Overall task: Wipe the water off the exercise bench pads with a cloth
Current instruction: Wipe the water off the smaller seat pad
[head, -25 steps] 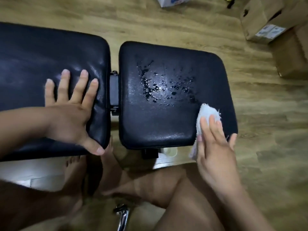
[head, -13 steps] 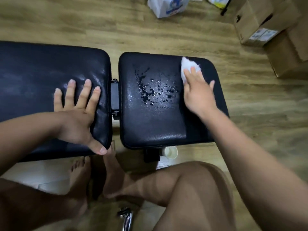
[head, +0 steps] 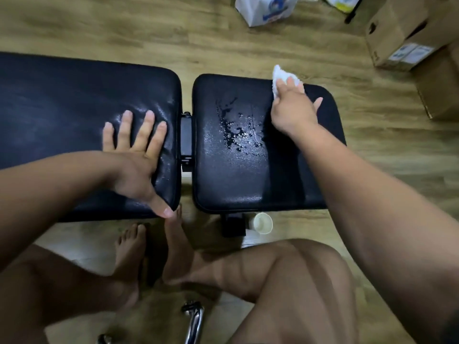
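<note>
Labels first: the cardboard box [head: 407,33] well beyond the seat pad's far right corner carries a pale printed sticker, but the print is too small to read. The white bag [head: 267,8] on the floor beyond the seat pad's far edge shows blue lettering, blurred, unreadable. No other writing can be made out.

Now to the seat pad [head: 238,180], the shorter black pad of the bench. The right hand [head: 291,108] sits at its far edge, fingers curled over a bunched white cloth [head: 285,78], pressing it down right where the pad's far edge meets the floor; a tuft of cloth pokes out past that edge. Just to the left of that hand, the water [head: 237,131] lies in a scatter of beads and small puddles across the middle of the seat pad, apart from the cloth. Nearer than the droplets the seat pad is bare and shiny, all the way to its near edge.

Across the narrow hinge gap [head: 186,140] from the seat pad, the left hand [head: 135,157] lies flat on the long pad [head: 62,115], fingers spread wide, thumb hanging off that pad's near corner, holding nothing.

A small white cup [head: 262,223] stands on the wood floor [head: 124,28] just below the seat pad's near edge, beside the bench's black post [head: 233,225]. The floor beyond the far edge lies open.
</note>
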A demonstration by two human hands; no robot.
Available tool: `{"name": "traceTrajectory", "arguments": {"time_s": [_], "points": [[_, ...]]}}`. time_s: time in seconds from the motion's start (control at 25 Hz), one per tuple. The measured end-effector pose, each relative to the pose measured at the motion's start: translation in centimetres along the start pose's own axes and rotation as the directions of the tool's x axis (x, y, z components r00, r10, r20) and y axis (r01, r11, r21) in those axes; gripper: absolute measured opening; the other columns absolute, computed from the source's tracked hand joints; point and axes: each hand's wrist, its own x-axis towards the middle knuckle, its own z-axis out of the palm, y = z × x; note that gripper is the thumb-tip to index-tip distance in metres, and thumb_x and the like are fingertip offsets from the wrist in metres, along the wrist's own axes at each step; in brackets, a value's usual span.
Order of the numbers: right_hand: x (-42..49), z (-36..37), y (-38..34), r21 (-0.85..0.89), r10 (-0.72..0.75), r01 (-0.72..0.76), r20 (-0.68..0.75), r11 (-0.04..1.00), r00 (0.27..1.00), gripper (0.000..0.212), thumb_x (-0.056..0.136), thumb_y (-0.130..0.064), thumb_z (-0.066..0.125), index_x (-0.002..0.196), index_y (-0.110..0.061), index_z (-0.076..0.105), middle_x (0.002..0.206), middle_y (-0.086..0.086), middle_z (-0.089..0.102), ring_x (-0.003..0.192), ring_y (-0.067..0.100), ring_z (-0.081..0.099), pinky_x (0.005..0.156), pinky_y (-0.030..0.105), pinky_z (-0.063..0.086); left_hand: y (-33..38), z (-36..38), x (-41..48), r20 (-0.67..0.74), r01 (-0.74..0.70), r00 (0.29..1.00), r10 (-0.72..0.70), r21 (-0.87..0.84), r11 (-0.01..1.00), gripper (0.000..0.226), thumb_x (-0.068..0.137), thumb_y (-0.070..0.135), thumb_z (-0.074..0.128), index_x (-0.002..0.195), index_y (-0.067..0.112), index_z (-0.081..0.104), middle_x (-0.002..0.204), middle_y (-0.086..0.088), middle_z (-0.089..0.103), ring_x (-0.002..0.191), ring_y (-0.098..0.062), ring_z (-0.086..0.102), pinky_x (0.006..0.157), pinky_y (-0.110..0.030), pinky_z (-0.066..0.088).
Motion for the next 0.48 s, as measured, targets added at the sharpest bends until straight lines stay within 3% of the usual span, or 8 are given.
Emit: {"name": "traceTrajectory", "arguments": {"time_s": [0.16, 0.28, 0.36, 0.48], "points": [[-13.3, 2.7, 1.8, 0.054, -0.024, 0.031, -0.114, 0.998, 0.993, 0.050, 0.098, -0.022, 0.032, 0.147, -0.025, 0.030, 0.160, -0.001, 0.019, 0.148, 0.016, 0.013, 0.109, 0.070, 0.010, -0.6, 0.6, 0.7, -0.012, -0.029, 1.000, 0.029, -0.008, 1.000, 0.172, 0.024, 0.097, 0.057, 0.128, 0.020, -0.055, 0.128, -0.007, -0.067, 0.117, -0.040, -0.060, 0.107, -0.061, -0.029], [-22.2, 4.2, 2.6, 0.002, -0.069, 0.070, -0.081, 0.998, 0.994, 0.054, 0.094, -0.029, 0.027, 0.148, -0.024, 0.032, 0.159, -0.001, 0.024, 0.147, 0.018, 0.019, 0.109, 0.067, 0.012, -1.1, 0.9, 1.5, -0.019, -0.039, 0.999, 0.039, 0.005, 0.999, 0.168, 0.027, 0.098, 0.056, 0.121, 0.020, -0.059, 0.123, -0.007, -0.070, 0.114, -0.041, -0.062, 0.103, -0.061, -0.030], [-17.6, 3.4, 2.2, -0.066, -0.084, 0.082, -0.023, 0.994, 0.996, 0.055, 0.094, -0.028, 0.024, 0.149, -0.023, 0.027, 0.160, 0.000, 0.019, 0.148, 0.020, 0.014, 0.108, 0.069, 0.009, -0.8, 0.7, 1.3, -0.013, -0.019, 1.000, 0.020, 0.008, 1.000, 0.168, 0.027, 0.098, 0.055, 0.122, 0.019, -0.059, 0.124, -0.008, -0.069, 0.115, -0.042, -0.061, 0.103, -0.061, -0.029], [-5.7, 1.9, 0.4, -0.017, -0.065, 0.065, -0.050, 0.998, 0.997, 0.052, 0.095, -0.021, 0.029, 0.147, -0.024, 0.023, 0.161, -0.001, 0.012, 0.148, 0.018, 0.007, 0.108, 0.073, 0.005, -0.6, 0.7, 0.8, -0.002, -0.007, 1.000, 0.007, 0.036, 0.999, 0.169, 0.031, 0.096, 0.060, 0.125, 0.019, -0.057, 0.128, -0.008, -0.067, 0.117, -0.042, -0.059, 0.107, -0.061, -0.027]]}}
